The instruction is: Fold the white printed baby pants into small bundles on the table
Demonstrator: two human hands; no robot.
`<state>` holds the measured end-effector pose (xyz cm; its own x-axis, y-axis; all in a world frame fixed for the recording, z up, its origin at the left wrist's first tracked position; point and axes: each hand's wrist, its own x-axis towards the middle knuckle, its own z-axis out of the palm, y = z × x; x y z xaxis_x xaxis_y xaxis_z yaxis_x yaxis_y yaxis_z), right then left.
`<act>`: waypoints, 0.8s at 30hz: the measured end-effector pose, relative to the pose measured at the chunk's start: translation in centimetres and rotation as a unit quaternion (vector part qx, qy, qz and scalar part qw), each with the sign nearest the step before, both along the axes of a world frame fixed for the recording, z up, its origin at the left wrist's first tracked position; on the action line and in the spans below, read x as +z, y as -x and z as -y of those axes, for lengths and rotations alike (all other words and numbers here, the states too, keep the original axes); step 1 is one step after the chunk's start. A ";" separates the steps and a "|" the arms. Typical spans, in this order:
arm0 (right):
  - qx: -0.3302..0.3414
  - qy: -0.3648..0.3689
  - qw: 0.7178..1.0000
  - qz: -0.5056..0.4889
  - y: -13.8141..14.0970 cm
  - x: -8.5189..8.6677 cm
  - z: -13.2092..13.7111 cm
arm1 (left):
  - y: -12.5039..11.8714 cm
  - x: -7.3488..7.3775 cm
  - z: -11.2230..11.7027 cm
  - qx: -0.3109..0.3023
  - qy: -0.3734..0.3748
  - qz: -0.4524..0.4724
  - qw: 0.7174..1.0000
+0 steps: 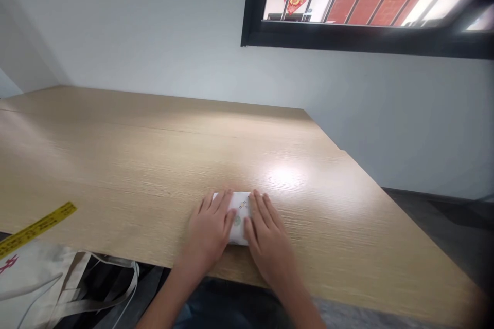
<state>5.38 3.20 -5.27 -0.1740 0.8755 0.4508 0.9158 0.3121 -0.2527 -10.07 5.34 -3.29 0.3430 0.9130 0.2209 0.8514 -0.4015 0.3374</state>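
A small white folded item (240, 215) with a faint printed pattern lies on the wooden table (154, 164) near its front edge. My left hand (209, 229) lies flat over its left part, fingers spread and pointing away from me. My right hand (266, 231) lies flat over its right part, fingers together. Both palms press down on it and most of it is hidden beneath them. Only a strip between the hands shows.
A yellow printed strip (36, 227) lies at the table's front left. A cream canvas bag (38, 282) with long straps hangs below that edge. A grey wall and a black-framed window (366, 36) stand behind. Dark floor (443, 216) lies to the right.
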 end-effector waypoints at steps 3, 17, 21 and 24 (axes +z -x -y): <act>-0.050 -0.025 0.996 -0.073 -2.9 0.1 2.1 | 2.7 -0.3 1.3 0.052 0.070 0.019 0.996; -0.023 -0.024 0.988 -0.148 1.8 0.5 4.3 | 1.0 1.1 0.5 0.087 0.147 0.210 0.963; -0.030 0.042 0.984 -0.169 0.8 0.9 1.6 | 1.2 0.4 4.5 0.137 0.198 0.228 0.944; -0.016 0.081 0.981 -0.177 0.4 1.3 0.5 | 1.2 0.6 5.4 0.141 0.225 0.239 0.934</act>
